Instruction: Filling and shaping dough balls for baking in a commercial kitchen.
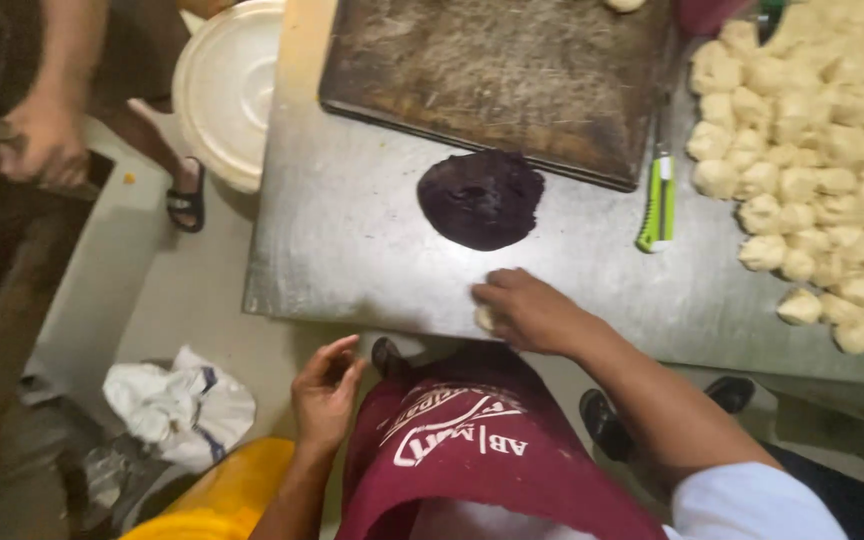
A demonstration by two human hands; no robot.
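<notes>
R hand [530,312]: palm down near front edge of tabletop [352,250], fingers curled over a small dough ball [485,319], pressing it to the metal; only a pale bit shows at fingertips.
L hand [324,390]: off the tabletop, below its edge, half open, fingers loosely bent, holding nothing.
Dark purple filling disc [481,199]: flat on tabletop, just beyond R hand, apart from it.
Green-handled utility knife [658,195]: lying on tabletop, R of the disc.
Heap of dough balls [822,170]: many, pale, far R of tabletop.
Dark wooden board [502,75]: back of tabletop, touching the disc's far edge or nearly; can't tell.
Maroon apron [472,450]: on the person.
White lid [227,90], white cloth [182,405], yellow bucket [222,495]: on floor, L side.
Other person's hand [47,140]: far L.
</notes>
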